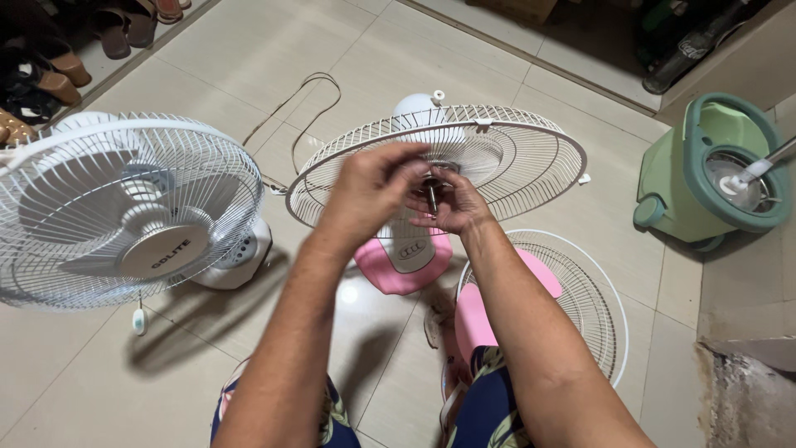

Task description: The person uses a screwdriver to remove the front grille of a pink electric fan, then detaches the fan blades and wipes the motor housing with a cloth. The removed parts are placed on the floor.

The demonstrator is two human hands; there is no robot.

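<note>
Both hands meet at the centre of the rear fan guard (531, 158). The left hand (373, 187) is curled, its fingers bent inward around the hub area; what it grips there is hidden behind the fingers and cannot be told. The right hand (452, 207) is partly closed, fingertips pinched close beside the metal motor shaft (432, 197), which projects from the middle of the guard toward the camera. The guard is white wire, round, with no blade on it. It belongs to a fan with a pink and white base (405, 257) standing on the tiled floor (580, 224).

Just right of the base, behind the right forearm, a loose white front guard (593, 307) lies on the floor with a pink blade (474, 319) beside it. To the left stands a fully assembled white fan (124, 211). A cord (311, 99) trails across the tiles behind. A green mop bucket (713, 170) stands at far right, well apart.
</note>
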